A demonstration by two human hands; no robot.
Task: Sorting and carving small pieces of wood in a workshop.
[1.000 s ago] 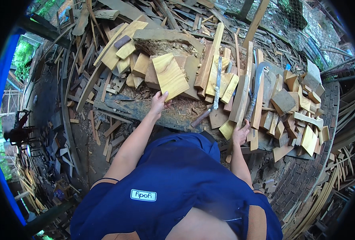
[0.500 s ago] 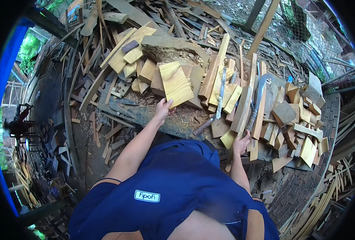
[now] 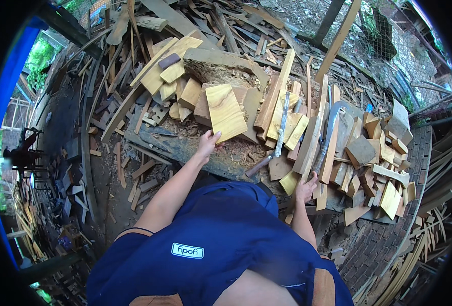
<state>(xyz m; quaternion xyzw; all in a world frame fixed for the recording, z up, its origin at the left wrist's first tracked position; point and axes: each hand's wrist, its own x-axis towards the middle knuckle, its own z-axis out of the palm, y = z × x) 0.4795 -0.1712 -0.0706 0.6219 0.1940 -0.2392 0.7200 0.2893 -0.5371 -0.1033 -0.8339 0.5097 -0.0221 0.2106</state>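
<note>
My left hand [image 3: 208,145] pinches the near edge of a flat yellow wooden board [image 3: 227,113], thumb on its upper face. The board leans over a wooden block [image 3: 202,105] on the bench. At the right, my right hand [image 3: 306,188] is closed around the lower end of a long machete [image 3: 328,136] with a hooked tip. Its blade points away from me between upright wooden strips. Left of it lies a long knife [image 3: 283,124] with a dark wooden handle [image 3: 259,167], resting across yellow wood pieces [image 3: 297,131].
A rough log [image 3: 226,62] stands behind the board. A dark cylindrical piece [image 3: 169,61] lies on planks at the left. Cut blocks [image 3: 361,151] and a pale wooden mallet-like piece [image 3: 391,174] crowd the right side. Scrap wood [image 3: 236,25] covers the ground beyond the bench.
The view has shifted slightly, so the bench sits a little lower in the picture. Both hands keep their holds; the board and machete have hardly moved.
</note>
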